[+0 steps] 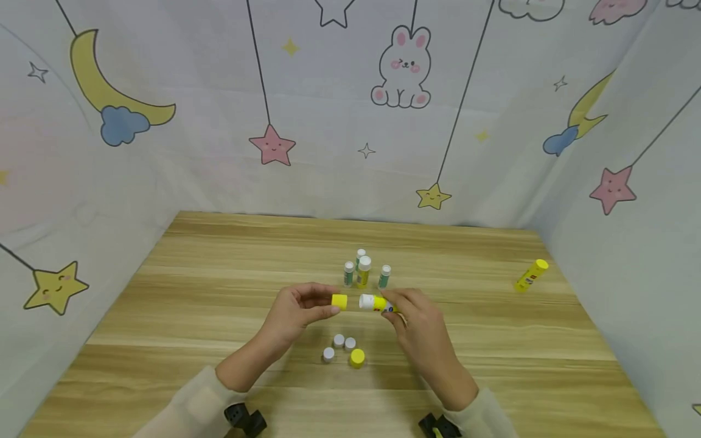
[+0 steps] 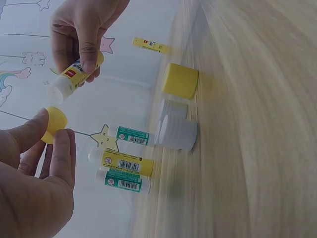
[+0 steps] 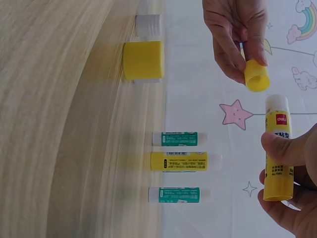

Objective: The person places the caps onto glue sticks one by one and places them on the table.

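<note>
Pinching a yellow cap [image 1: 339,302], the left hand [image 1: 292,315] sits just off the white end of the glue stick [image 1: 378,303]. The right hand [image 1: 423,317] has the glue stick's body in its grip.

pale cream sleeves [image 1: 199,398], boxy black wrist devices [image 1: 254,424], a yellow-green patch [image 1: 437,432] at the right one
</note>
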Available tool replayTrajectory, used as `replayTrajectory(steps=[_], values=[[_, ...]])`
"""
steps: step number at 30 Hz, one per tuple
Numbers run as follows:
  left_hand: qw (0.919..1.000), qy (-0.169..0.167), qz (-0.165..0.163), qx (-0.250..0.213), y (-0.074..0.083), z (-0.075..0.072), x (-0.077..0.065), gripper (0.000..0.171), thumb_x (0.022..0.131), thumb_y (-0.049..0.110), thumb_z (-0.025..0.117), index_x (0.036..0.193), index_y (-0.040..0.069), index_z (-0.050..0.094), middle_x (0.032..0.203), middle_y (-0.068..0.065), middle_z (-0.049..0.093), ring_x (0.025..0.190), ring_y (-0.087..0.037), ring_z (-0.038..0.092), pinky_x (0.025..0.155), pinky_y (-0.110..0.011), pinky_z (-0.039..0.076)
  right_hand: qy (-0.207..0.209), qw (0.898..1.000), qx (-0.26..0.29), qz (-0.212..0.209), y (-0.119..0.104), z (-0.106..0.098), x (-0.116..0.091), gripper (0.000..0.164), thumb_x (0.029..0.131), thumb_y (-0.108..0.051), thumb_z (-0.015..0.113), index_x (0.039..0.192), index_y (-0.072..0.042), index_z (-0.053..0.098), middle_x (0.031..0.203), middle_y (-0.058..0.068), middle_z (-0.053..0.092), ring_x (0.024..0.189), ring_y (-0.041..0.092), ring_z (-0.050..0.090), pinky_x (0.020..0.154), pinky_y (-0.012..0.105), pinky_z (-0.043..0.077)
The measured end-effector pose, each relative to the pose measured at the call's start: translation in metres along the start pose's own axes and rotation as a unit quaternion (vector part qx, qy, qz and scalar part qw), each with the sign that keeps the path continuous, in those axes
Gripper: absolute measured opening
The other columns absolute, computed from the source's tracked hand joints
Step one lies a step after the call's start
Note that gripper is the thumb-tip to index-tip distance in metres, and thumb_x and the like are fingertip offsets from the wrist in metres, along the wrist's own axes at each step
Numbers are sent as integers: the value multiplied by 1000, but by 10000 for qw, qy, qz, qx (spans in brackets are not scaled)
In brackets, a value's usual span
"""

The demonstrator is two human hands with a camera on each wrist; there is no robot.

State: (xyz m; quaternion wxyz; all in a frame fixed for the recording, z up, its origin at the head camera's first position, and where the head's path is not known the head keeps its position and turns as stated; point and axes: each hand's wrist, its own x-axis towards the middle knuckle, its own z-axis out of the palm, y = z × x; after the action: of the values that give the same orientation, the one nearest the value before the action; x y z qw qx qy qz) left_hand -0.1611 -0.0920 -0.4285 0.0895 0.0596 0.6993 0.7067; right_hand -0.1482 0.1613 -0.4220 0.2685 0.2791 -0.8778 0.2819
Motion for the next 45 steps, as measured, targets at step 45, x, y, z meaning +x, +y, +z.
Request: replayTrajectory(steps=[45], values=[[9989,-52,424,186,-8,0,-6,33,80,4,86,111,0,75,112,-12,73,105,-26,70,84,-29,61,213,9972,-484,-525,-12,11,-8,33,77,0,86,108,-3,76,108,6,70,97,20,67,81,30,61]])
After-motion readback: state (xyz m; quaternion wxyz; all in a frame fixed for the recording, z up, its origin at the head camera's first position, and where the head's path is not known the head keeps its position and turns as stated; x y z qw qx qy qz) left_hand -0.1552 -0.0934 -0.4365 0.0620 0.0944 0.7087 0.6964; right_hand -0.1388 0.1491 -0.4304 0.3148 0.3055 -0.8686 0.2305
